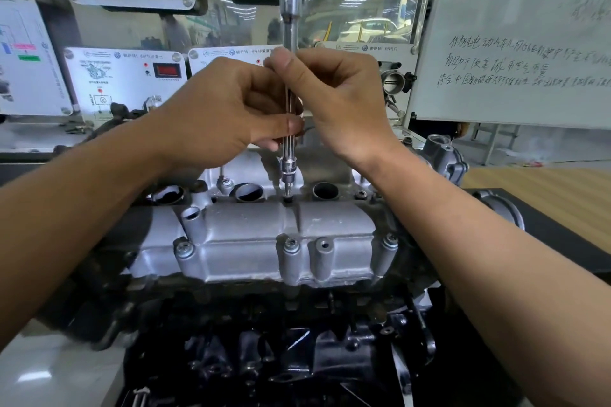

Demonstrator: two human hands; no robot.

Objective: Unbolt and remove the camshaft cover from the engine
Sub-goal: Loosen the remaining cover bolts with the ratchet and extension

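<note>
Item: silver cast-aluminium camshaft cover [251,225], which sat on the dark engine block [264,357], its middle front bolt [291,244] not yet removed. We noted a long chrome socket extension [288,30] upright on the recessed centre bolt [288,200]. Left grip [224,112] and right grip [340,102] both pinched its shaft, we judged to twirl it by finger and hold it plumb.

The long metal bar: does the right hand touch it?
Touching. The head view shows the right hand pinching the bar between thumb and fingers.
</note>
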